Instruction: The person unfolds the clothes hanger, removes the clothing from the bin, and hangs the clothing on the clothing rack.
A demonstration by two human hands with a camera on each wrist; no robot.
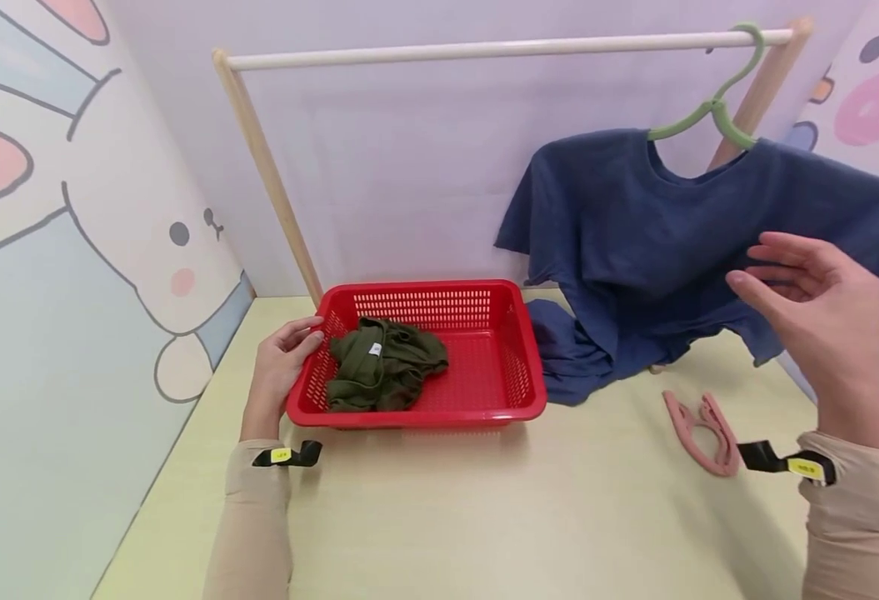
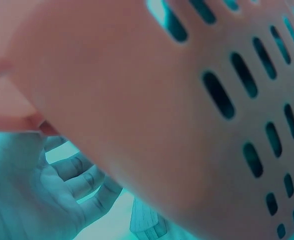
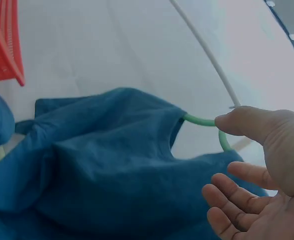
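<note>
A navy T-shirt point(image 1: 656, 217) hangs on a green hanger point(image 1: 718, 100), hooked over the right end of the white rod. My right hand point(image 1: 821, 300) is in front of the shirt, fingers loosely bent and apart from the thumb, holding nothing; the right wrist view shows the bare palm beside the shirt's neck. At the left side of the red basket point(image 1: 417, 418), my left hand point(image 1: 283, 358) rests its fingertips against the rim. In the left wrist view its fingers lie along the outer wall, their tips partly hidden. Inside the basket is a crumpled dark green garment point(image 1: 387, 367).
A pink folded hanger point(image 1: 720, 458) lies on the table point(image 1: 484, 517) at the right. Blue cloth point(image 1: 570, 358) lies bunched beside the basket, partly under the hanging shirt. The rack's wooden leg point(image 1: 270, 179) rises behind the basket; printed wall panels point(image 1: 109, 333) stand at the sides.
</note>
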